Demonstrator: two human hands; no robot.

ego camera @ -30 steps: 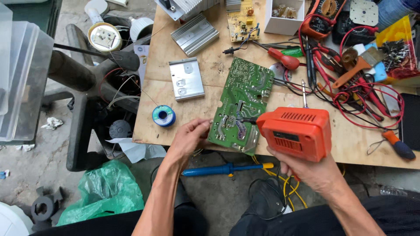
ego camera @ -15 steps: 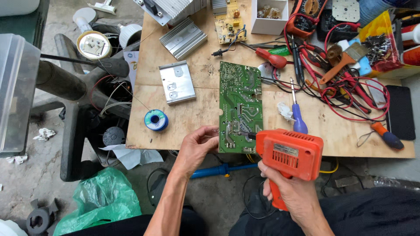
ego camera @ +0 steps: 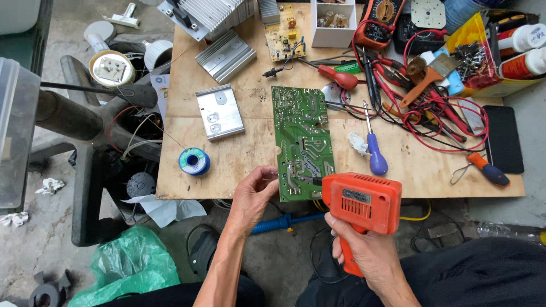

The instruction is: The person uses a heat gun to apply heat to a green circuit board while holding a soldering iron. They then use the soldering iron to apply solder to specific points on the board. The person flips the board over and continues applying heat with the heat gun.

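left hand [ego camera: 255, 196]: bare, no glove | right hand [ego camera: 364, 250]: bare | forearms: sleeveless | legs: dark trousers

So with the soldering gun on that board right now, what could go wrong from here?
1. The left hand has its fingers close to where the gun tip meets the green board, so a burn seems possible.
2. The board's near end hangs past the table edge, so it may tip or shift under pressure.
3. Red leads and a purple screwdriver lie tangled beside the board and could snag the right hand.
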